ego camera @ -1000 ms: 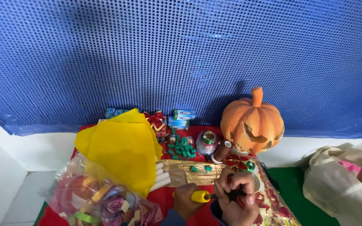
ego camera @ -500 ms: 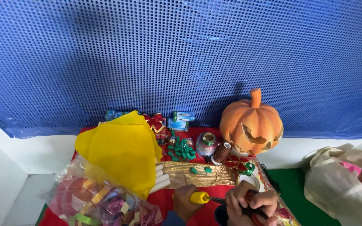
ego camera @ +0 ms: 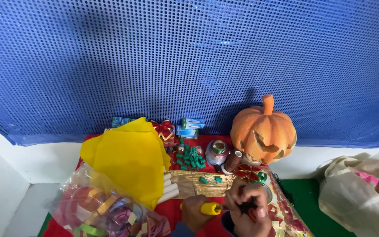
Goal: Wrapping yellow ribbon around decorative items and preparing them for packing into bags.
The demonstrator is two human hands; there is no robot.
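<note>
The yellow-handled tool (ego camera: 210, 208) lay low in the view, at about six o'clock from the middle of the cluttered red tabletop (ego camera: 185, 210), its handle pointing toward nine o'clock. The left hand (ego camera: 194, 213) was wrapped around that handle in a closed fist. The right hand (ego camera: 247, 207), touching the tool's far end at three o'clock of the handle, was curled tightly around a small dark object (ego camera: 246, 205) that the fingers mostly hid; what it was could not be told.

Just beyond the hands, at twelve o'clock, lay a gold foil sheet (ego camera: 198, 184) with a few green beads resting on it. At eleven o'clock of the tool, white candles (ego camera: 170, 189) lay side by side, partly under a large sheet of yellow paper (ego camera: 128, 162). At eight o'clock sat a clear plastic bag of coloured ribbon rolls (ego camera: 99, 210).

Farther back, a pile of green beads (ego camera: 190, 158) lay near a ribbon spool (ego camera: 217, 152) and a brown thread spool (ego camera: 232, 161). An orange carved pumpkin (ego camera: 263, 131) stood at one o'clock, against the blue perforated backdrop (ego camera: 189, 61). A beige cloth bag (ego camera: 359, 191) slumped well apart at three o'clock.
</note>
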